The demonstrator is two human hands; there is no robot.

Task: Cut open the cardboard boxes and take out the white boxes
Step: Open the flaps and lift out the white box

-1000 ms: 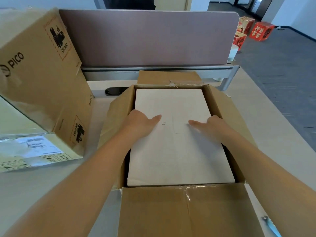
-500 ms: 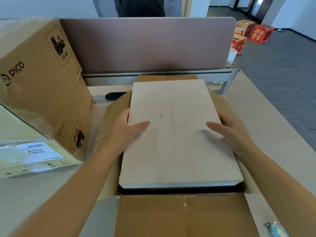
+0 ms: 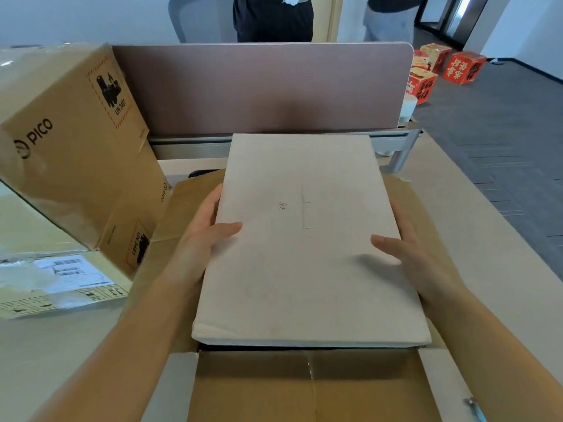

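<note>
White box [image 3: 307,239]: held level above the open carton, covering its opening.
Carton [image 3: 253,388]: directly under the white box, flaps spread outward.
PICO box [image 3: 70,153]: left of the carton, tilted.
Left hand [image 3: 204,236]: grips the white box's left edge, thumb on top.
Right hand [image 3: 417,254]: grips its right edge, thumb on top.

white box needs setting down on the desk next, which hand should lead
Likely the right hand. Bare desk lies on its side, while the left hand faces the PICO carton. Both grip the white box.
</note>
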